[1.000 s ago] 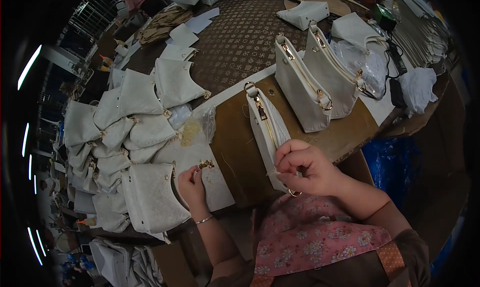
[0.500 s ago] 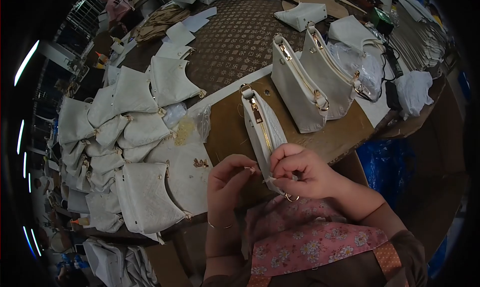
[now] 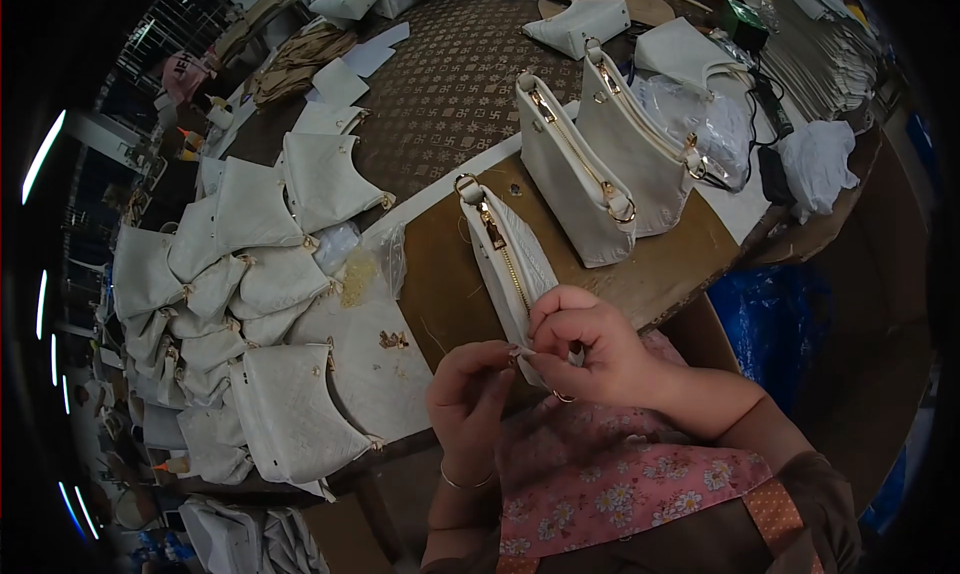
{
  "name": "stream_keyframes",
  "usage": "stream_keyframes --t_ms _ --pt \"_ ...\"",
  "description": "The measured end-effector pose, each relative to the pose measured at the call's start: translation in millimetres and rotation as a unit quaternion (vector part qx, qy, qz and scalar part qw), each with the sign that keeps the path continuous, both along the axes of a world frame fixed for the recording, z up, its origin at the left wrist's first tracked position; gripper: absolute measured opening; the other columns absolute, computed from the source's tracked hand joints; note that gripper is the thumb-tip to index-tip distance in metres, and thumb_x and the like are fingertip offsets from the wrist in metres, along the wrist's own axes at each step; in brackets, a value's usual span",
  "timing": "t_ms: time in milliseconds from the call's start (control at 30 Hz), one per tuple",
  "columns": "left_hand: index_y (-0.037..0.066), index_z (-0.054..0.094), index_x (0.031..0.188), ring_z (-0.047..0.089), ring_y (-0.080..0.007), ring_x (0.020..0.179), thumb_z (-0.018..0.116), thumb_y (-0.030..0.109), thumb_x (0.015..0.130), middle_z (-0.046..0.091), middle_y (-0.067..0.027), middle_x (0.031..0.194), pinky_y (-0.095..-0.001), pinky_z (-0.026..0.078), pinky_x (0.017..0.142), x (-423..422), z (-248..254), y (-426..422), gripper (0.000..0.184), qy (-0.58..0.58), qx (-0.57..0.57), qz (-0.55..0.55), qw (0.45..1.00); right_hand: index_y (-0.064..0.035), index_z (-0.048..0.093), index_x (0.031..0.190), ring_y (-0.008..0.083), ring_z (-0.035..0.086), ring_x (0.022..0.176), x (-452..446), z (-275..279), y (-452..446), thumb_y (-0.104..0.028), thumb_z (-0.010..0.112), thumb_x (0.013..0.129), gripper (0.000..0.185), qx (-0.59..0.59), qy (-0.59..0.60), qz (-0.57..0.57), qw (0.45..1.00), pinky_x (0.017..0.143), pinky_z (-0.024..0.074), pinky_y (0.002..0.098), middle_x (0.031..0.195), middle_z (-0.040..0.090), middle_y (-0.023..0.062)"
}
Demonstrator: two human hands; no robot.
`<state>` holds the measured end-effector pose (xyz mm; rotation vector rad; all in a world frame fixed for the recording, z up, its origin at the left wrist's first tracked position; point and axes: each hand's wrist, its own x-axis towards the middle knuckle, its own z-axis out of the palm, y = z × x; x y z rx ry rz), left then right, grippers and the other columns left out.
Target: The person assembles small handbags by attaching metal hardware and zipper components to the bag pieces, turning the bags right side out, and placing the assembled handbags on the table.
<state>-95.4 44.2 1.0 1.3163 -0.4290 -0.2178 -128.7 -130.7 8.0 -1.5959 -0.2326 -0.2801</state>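
Observation:
A white bag with a gold zipper and rings at its ends stands on the brown board, near the table's front edge. At its near end, my right hand pinches a small pale end of the bag between thumb and fingers. My left hand is closed beside it, fingertips pinching a tiny piece of metal against that same spot. Its exact shape is too small to tell. Small gold pieces lie on the white surface left of the board.
Two upright white bags stand behind on the board. Many white bags are piled at the left. A clear plastic bag and a crumpled white bag lie at the right. A person is at the far left.
My left hand has come from the small gold pieces to the bag's near end and now meets my right hand there. The view has shifted slightly.

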Motion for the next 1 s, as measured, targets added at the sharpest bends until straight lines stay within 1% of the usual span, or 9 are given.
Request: stream_keyframes --t_ms 33,100,300,533,633,733,833,900,1000 --pt "-0.003 0.059 0.101 0.058 -0.0151 0.096 0.056 -0.010 0.083 0.059 -0.0092 0.102 -0.0261 0.046 0.084 0.0 -0.5 -1.5 0.020 -0.013 0.007 0.001 1.000 -0.0008 0.059 0.075 0.0068 0.050 0.059 -0.7 1.4 -0.9 -0.004 0.065 0.078 0.007 0.000 0.000 -0.002 1.000 0.055 0.0413 0.0220 0.090 0.053 0.0063" --pt "-0.003 0.059 0.100 0.058 -0.0152 0.095 0.056 -0.011 0.082 0.059 -0.0091 0.102 -0.0260 0.046 0.084 0.9 -1.1 -3.2 0.020 -0.024 0.014 0.000 1.000 -0.0017 0.060 0.077 0.0075 0.051 0.068 -3.0 5.2 -3.0 -0.003 0.066 0.076 0.006 -0.009 0.038 0.023 0.999 0.060 0.0427 0.0217 0.094 0.054 0.0059" --pt "-0.003 0.061 0.099 0.057 -0.0152 0.094 0.056 -0.009 0.083 0.059 -0.0086 0.101 -0.0254 0.046 0.082 5.0 8.0 -5.1 0.018 -0.055 0.058 -0.004 0.997 -0.0017 0.061 0.074 0.0113 0.053 0.071 -2.8 4.9 -3.8 -0.004 0.066 0.076 0.006 -0.028 0.025 0.043 0.998 0.061 0.0436 0.0242 0.093 0.055 0.0058" --pt "-0.004 0.063 0.097 0.057 -0.0153 0.093 0.055 -0.005 0.086 0.058 -0.0087 0.100 -0.0262 0.044 0.084 12.2 5.9 -1.8 0.014 -0.013 0.016 -0.074 0.997 -0.0009 0.060 0.074 0.0127 0.054 0.072 -0.9 4.8 -5.5 -0.004 0.066 0.076 0.007 -0.022 0.039 0.078 0.996 0.061 0.0436 0.0252 0.094 0.055 0.0069" --pt "-0.003 0.063 0.095 0.056 -0.0147 0.093 0.056 -0.004 0.086 0.058 -0.0081 0.100 -0.0259 0.043 0.084 14.9 4.9 -1.9 0.012 -0.009 0.013 -0.095 0.995 -0.0001 0.059 0.074 0.0123 0.052 0.066 -0.3 1.4 -4.2 -0.006 0.064 0.077 0.008 -0.014 -0.013 0.062 0.998 0.056 0.0427 0.0250 0.088 0.053 0.0063" --pt "-0.003 0.062 0.092 0.055 -0.0139 0.092 0.056 -0.002 0.086 0.058 -0.0072 0.099 -0.0256 0.043 0.084 17.7 2.6 -3.4 0.008 -0.005 0.010 -0.096 0.995 0.0000 0.060 0.076 0.0130 0.053 0.069 -0.1 1.0 -4.7 -0.006 0.063 0.078 0.008 -0.011 -0.001 0.056 0.998 0.058 0.0430 0.0251 0.090 0.053 0.0065" --pt "-0.002 0.061 0.091 0.055 -0.0135 0.091 0.056 -0.002 0.086 0.057 -0.0066 0.098 -0.0256 0.042 0.084 19.8 1.1 -4.8 0.006 0.003 0.005 -0.100 0.995 0.0004 0.060 0.077 0.0133 0.053 0.073 1.2 2.4 -5.9 -0.007 0.064 0.079 0.008 -0.016 -0.029 0.049 0.998 0.061 0.0433 0.0254 0.092 0.053 0.0066" --pt "-0.001 0.061 0.090 0.055 -0.0134 0.091 0.056 -0.002 0.087 0.057 -0.0063 0.097 -0.0256 0.042 0.084 22.1 3.0 -6.1 0.006 0.000 0.004 -0.105 0.994 0.0009 0.060 0.078 0.0136 0.053 0.076 0.8 8.0 -8.2 -0.007 0.064 0.080 0.009 0.003 0.016 0.066 0.998 0.063 0.0433 0.0259 0.092 0.052 0.0066" --pt "-0.001 0.061 0.091 0.054 -0.0133 0.092 0.056 -0.001 0.087 0.058 -0.0062 0.097 -0.0257 0.043 0.084 24.0 6.5 -8.7 0.007 -0.023 0.032 -0.112 0.993 0.0010 0.061 0.077 0.0134 0.053 0.073 3.5 4.3 -9.7 -0.007 0.065 0.080 0.010 -0.009 -0.001 0.053 0.999 0.062 0.0433 0.0257 0.093 0.053 0.0064"
